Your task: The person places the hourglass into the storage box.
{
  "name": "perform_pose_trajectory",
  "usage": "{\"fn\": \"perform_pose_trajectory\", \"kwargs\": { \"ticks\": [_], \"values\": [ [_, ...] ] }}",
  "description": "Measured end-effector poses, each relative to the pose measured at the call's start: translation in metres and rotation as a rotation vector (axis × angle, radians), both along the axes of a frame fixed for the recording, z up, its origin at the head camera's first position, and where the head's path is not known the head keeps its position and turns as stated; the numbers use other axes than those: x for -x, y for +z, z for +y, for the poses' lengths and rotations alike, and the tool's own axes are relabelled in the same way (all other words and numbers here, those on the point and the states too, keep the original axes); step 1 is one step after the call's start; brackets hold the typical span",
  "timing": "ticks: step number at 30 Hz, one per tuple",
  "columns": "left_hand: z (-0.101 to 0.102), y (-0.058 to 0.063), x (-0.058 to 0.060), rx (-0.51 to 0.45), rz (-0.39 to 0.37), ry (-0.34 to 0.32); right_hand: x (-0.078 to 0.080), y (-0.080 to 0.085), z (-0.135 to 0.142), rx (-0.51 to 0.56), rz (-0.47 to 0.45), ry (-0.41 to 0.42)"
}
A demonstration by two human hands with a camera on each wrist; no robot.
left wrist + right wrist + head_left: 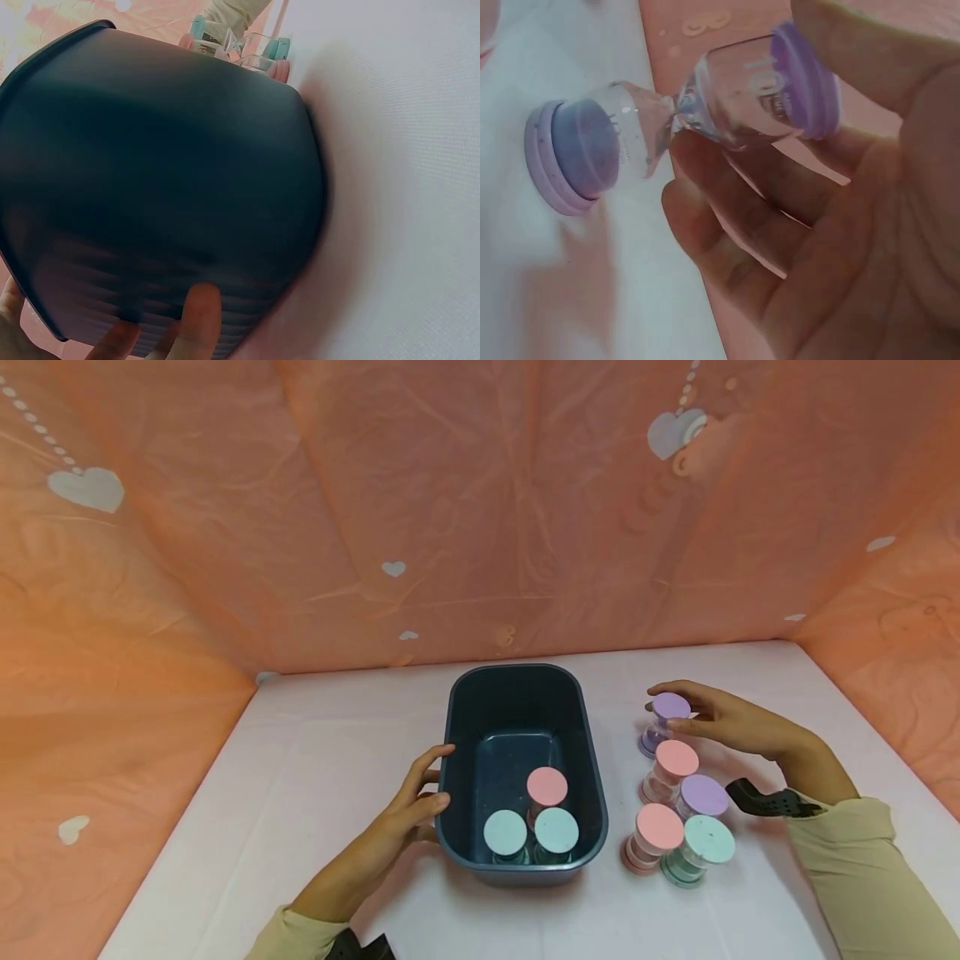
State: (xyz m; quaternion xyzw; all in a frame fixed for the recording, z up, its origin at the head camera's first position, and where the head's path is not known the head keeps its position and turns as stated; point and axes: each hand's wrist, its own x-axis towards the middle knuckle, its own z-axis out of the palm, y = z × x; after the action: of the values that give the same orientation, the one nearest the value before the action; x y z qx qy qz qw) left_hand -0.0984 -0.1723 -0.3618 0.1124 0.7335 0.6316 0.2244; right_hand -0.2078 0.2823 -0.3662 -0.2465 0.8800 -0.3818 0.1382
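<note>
A dark blue bin (517, 872) holds a pink-capped sand timer (547, 787) and two mint-capped sand timers (505, 833). My left hand (401, 810) rests against its left side, fingertips at the rim and outer wall; the left wrist view shows fingers (201, 315) touching the ribbed wall. To the right of the bin, my right hand (720, 714) holds a purple sand timer (671, 706) near its top, thumb by the upper cap. In the right wrist view, fingers (697, 217) curl behind the clear glass of this upright purple timer (742, 90); bluish sand lies in its lower bulb.
Several other timers stand close together right of the bin: pink ones (660, 828), a purple one (705, 797) and a mint one (708, 841). An orange curtain (480, 527) with hearts hangs behind the white table (337, 718).
</note>
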Motion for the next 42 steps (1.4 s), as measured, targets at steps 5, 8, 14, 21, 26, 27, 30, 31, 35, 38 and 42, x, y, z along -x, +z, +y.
{"fn": "perform_pose_trajectory", "kwargs": {
  "ticks": [5,8,14,21,26,27,30,31,35,38,42],
  "values": [
    [0.0,0.0,-0.001,0.006,0.003,0.001,0.0,-0.002,0.001,-0.004,-0.023,-0.007],
    [0.0,0.0,-0.001,0.006,0.003,0.003,0.0,-0.001,0.002,0.0,-0.024,-0.003],
    [0.0,-0.001,-0.001,0.005,-0.003,0.003,-0.002,0.001,0.001,0.022,-0.017,0.013],
    [0.0,0.0,-0.001,0.006,-0.008,0.002,-0.004,0.004,-0.001,0.03,-0.006,0.009],
    [0.001,0.0,-0.001,0.01,-0.008,0.006,-0.004,0.008,0.0,0.014,0.055,-0.024],
    [0.001,0.0,-0.001,0.011,-0.007,0.007,-0.003,0.009,0.0,0.015,0.063,-0.033],
    [0.001,0.0,-0.001,0.013,-0.011,0.009,-0.002,0.011,0.002,0.031,0.085,-0.064],
    [0.0,0.0,-0.001,0.013,-0.011,0.011,-0.002,0.012,0.002,0.047,0.092,-0.072],
    [0.001,0.0,-0.001,0.012,-0.008,0.017,-0.001,0.014,0.003,0.132,0.141,-0.078],
    [0.001,0.0,-0.001,0.007,-0.011,0.019,-0.002,0.017,0.003,0.192,0.157,-0.071],
    [0.001,0.001,-0.001,0.003,-0.014,0.017,-0.005,0.024,0.0,0.207,0.147,-0.102]
  ]
}}
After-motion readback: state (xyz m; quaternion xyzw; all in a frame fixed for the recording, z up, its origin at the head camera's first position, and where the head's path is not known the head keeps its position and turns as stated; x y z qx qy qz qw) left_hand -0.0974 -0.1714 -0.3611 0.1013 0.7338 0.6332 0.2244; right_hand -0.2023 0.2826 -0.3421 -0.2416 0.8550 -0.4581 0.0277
